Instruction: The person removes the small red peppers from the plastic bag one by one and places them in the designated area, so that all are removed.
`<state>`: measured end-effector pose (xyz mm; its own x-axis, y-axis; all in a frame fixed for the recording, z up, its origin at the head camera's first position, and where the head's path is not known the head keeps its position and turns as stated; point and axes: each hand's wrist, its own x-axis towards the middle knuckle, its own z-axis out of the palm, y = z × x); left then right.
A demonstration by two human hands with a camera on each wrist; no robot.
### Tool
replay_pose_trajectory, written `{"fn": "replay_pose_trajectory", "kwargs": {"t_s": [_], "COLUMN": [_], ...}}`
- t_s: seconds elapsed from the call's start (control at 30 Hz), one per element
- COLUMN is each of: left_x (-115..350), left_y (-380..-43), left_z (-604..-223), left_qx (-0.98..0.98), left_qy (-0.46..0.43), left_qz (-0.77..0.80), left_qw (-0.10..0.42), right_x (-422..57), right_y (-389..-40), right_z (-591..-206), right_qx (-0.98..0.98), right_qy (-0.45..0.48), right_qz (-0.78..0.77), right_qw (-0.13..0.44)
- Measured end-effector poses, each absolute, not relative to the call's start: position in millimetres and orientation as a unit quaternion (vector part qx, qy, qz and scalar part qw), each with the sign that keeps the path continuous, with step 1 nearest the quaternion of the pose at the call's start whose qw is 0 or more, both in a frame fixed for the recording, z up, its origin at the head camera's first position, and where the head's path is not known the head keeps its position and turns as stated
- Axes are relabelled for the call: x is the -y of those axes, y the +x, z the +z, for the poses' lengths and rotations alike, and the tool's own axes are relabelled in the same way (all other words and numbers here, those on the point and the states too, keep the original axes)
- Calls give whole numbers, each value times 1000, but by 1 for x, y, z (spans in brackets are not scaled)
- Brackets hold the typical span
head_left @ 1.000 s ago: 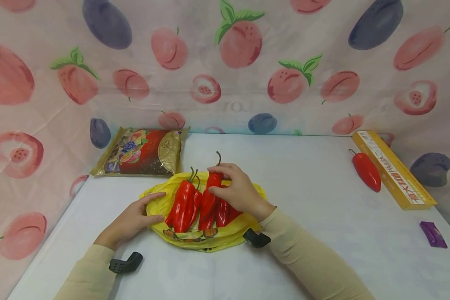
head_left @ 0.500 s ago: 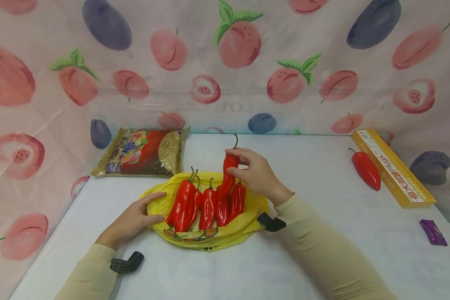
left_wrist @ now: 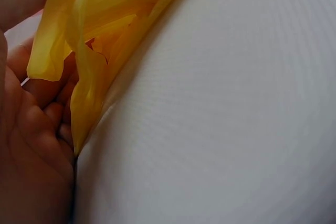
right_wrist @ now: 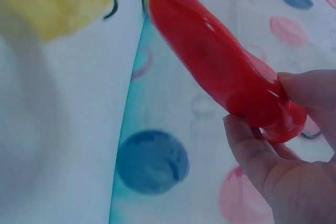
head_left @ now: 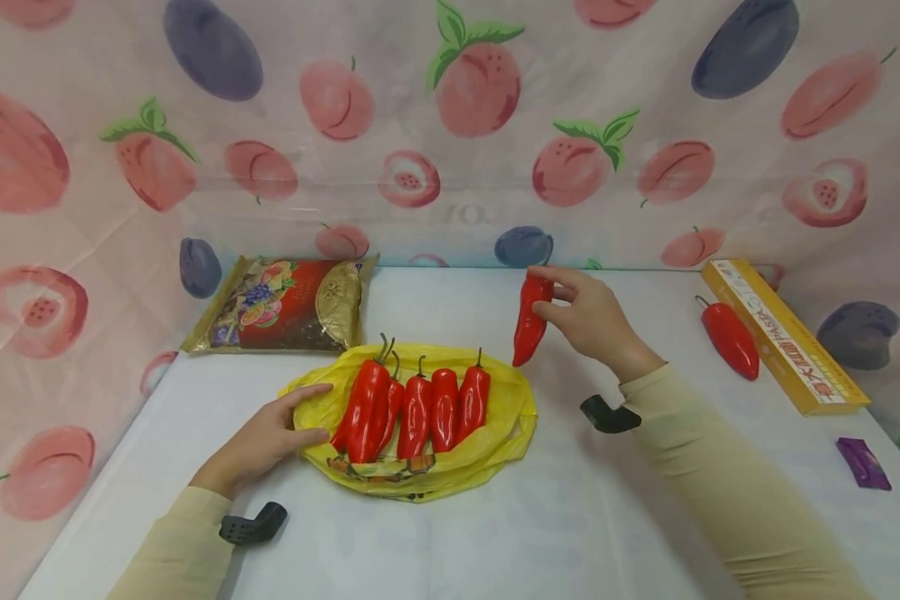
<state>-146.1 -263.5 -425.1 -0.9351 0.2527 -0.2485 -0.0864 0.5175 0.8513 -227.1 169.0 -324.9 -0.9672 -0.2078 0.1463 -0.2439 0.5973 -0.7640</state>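
My right hand [head_left: 592, 317] pinches a red chili pepper [head_left: 531, 321] near its stem end, thumb on one side and fingers on the other. The pepper hangs tip down, right of a yellow plastic bag [head_left: 513, 442]; in the right wrist view its glossy body [right_wrist: 210, 51] shows at length. Several red peppers [head_left: 415, 417] lie side by side in the bag, their stems toward the back. At the bag's left edge rests my left hand [head_left: 266, 437], thumb and index finger spread apart. In the left wrist view the bag's loose folds [left_wrist: 89, 77] hide part of its fingers.
Behind the bag, to the left, lies a gold and brown packet [head_left: 285, 304] with fruit pictures. On the right are another red pepper [head_left: 730, 340], a long yellow pasta box [head_left: 787, 342] and a small purple packet [head_left: 862, 463]. A fruit-print cloth [head_left: 480, 192] backs the white table.
My right hand has lifted one pepper out of the bag and carried it right and toward the back. The left hand has stayed at the bag's edge.
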Motion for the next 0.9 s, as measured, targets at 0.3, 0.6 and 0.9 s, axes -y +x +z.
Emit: {"fn": "replay_pose_trajectory", "kwargs": {"t_s": [0.3, 0.6, 0.9], "left_x": [262, 264, 263], "left_y": [-146, -146, -146], "left_z": [-423, -424, -425], "left_qx": [-856, -867, -865], "left_qy": [45, 55, 51], "left_qz": [483, 467, 470], "left_qw": [178, 165, 167], "right_x": [-206, -244, -279], "right_y": [-227, -227, -227], "right_z": [-328, -332, -342], "right_qx": [915, 923, 929], "right_qy": [88, 31, 8], "right_qz": [393, 381, 363], "right_qw": [-4, -49, -69]}}
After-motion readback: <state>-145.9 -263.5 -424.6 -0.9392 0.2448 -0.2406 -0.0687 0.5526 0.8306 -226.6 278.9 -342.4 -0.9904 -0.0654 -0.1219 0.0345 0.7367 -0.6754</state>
